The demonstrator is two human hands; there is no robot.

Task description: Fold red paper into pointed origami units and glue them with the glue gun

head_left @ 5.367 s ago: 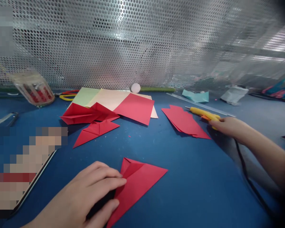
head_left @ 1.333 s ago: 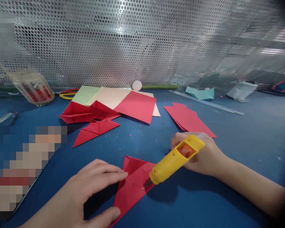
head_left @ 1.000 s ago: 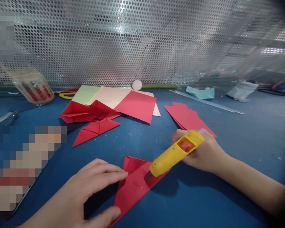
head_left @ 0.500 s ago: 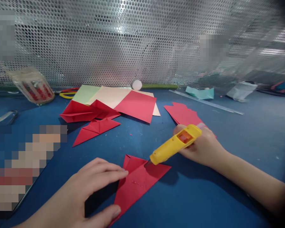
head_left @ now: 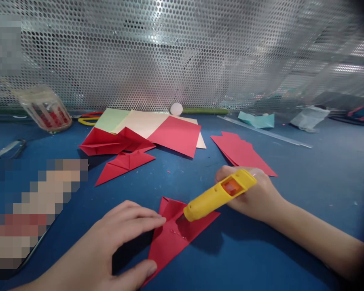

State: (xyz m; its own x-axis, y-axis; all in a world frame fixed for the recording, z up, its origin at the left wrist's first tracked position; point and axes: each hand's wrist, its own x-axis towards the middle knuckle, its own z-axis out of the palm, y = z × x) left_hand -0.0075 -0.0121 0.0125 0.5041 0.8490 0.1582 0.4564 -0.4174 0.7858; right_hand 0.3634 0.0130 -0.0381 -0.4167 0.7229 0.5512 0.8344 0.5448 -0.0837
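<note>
Moved the yellow glue gun (head_left: pixel 214 198) since half a second ago, down and left from near the top fold of the folded red paper (head_left: pixel 170 248) toward its middle. Lowered the right hand (head_left: pixel 256 194) along with it, and kept it wrapped tight around the gun. Held the tip at the paper; could not tell touching from just above. Kept the left hand (head_left: pixel 111 238) in the same spot, with thumb and fingers spread apart, resting on the paper's left edge.

Found that paper lying on the blue table (head_left: pixel 261 258), close by, between the two hands. Saw one line of shiny glue dots (head_left: pixel 178 233) on it, just on the near side of the tip.

Counted one pointed red piece (head_left: pixel 125 163) farther back, close against a red folded heap (head_left: pixel 100 142); could not tell one piece from two in that heap. Counted one flat red sheet (head_left: pixel 177 136) over cream paper (head_left: pixel 144 121), beside one green sheet (head_left: pixel 112 120). Saw one red stack (head_left: pixel 245 152) on the right, too tightly packed to count.

Counted one white ball (head_left: pixel 176 108), one green stick (head_left: pixel 204 111), one clear strip (head_left: pixel 267 132), one blue-green paper (head_left: pixel 257 120) and one jar (head_left: pixel 50 115) with red bits inside, all near one silver wall (head_left: pixel 124 56) full of holes.
</note>
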